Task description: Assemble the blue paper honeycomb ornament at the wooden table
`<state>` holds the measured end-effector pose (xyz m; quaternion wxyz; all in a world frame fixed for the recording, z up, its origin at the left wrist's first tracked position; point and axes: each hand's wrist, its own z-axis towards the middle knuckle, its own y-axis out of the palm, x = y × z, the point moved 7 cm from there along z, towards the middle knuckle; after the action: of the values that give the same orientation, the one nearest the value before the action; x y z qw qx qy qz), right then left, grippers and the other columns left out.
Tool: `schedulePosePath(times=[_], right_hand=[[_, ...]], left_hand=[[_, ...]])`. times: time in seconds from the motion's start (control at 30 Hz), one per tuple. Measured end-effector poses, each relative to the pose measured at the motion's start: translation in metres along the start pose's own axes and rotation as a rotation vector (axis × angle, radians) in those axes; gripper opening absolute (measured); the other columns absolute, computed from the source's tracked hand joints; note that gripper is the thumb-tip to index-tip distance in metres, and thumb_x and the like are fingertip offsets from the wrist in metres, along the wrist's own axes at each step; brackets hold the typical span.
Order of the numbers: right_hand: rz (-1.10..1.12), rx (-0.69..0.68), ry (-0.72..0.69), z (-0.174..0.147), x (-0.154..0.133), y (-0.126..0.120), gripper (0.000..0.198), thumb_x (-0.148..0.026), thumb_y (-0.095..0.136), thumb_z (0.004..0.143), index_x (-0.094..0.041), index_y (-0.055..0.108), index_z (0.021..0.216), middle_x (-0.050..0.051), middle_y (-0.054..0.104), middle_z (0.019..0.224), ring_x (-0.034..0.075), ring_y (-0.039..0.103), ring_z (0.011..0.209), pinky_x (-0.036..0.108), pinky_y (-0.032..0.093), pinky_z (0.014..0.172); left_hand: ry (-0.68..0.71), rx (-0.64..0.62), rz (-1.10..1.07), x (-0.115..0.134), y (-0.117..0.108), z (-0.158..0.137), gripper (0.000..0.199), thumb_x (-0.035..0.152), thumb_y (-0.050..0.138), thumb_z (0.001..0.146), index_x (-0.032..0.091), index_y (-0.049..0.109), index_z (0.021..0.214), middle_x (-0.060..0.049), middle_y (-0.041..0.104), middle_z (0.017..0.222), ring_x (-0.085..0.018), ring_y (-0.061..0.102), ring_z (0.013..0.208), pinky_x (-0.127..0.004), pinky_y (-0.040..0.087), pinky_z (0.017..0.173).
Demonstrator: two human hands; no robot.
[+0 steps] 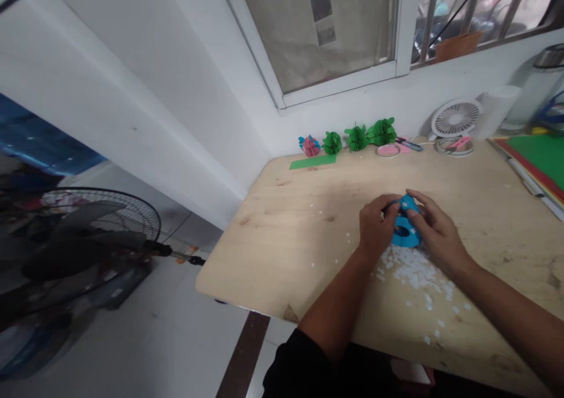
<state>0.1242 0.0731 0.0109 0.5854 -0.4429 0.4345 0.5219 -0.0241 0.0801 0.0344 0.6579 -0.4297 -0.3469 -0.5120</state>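
A person's left hand (376, 225) and right hand (440, 233) come together around a blue paper piece (408, 238) above the near right part of a wooden table (282, 239), the fingers of each pinching its upper, far end while the lower end hangs nearer, toward a scatter of small white bits (416, 269). The piece, which has a dark rounded opening in its near part and pale specks on its surface, appears to be thin sheet stock, folded or curved, and likely weighs next to nothing. It looks stiff enough to keep its shape under a light touch, yet soft enough to crease or crush under a hard squeeze, with the narrow strips about the opening probably the first places to bend or tear. Dry paper should give fingertips fair purchase, though one loose layer may slide over another. The solid edges at left and right, or the doubled far end, seem the best places to hold; whether adhesive is present cannot be told. Along the far side of the table stand green paper figures (356, 138) and a pink and blue paper figure (310, 146), with a green strip (312, 162) lying just nearer
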Motion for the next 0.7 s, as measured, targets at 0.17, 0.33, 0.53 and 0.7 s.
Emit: schedulePosePath(times=[0.17,0.33,0.53,0.7], right_hand=[[0.011,0.015,0.029,0.000,0.002,-0.001,0.064,-0.065,0.074,0.088,-0.027,0.069,0.139,0.007,0.081,0.098,0.022,0.074,0.080,0.034,0.064,0.068],[0.000,0.035,0.050,0.000,0.004,-0.003,0.065,-0.067,0.074,0.088,-0.026,0.069,0.138,0.007,0.081,0.100,0.024,0.075,0.084,0.036,0.064,0.073],[-0.110,0.046,0.005,0.000,0.002,-0.005,0.065,-0.069,0.069,0.090,-0.025,0.070,0.137,0.010,0.081,0.107,0.025,0.075,0.088,0.039,0.065,0.078],[-0.218,0.054,-0.086,-0.002,-0.001,-0.005,0.059,-0.067,0.062,0.096,-0.027,0.070,0.139,0.012,0.078,0.129,0.031,0.077,0.109,0.045,0.065,0.091]], left_hand=[[0.013,0.038,0.090,-0.001,-0.003,0.000,0.018,0.023,0.068,0.099,0.025,0.075,0.116,-0.003,0.081,0.104,-0.018,0.075,0.093,-0.033,0.061,0.090],[0.321,0.156,0.479,0.020,-0.006,-0.005,0.007,0.024,0.070,0.097,0.020,0.076,0.100,-0.007,0.076,0.098,-0.023,0.068,0.099,-0.039,0.053,0.095],[0.528,0.199,0.707,0.036,-0.001,-0.012,0.013,0.027,0.069,0.100,0.023,0.077,0.090,-0.006,0.073,0.090,-0.024,0.064,0.100,-0.042,0.043,0.098],[0.505,0.155,0.727,0.034,0.001,-0.012,0.009,0.026,0.071,0.098,0.025,0.078,0.092,-0.005,0.075,0.091,-0.027,0.065,0.106,-0.045,0.040,0.102]])
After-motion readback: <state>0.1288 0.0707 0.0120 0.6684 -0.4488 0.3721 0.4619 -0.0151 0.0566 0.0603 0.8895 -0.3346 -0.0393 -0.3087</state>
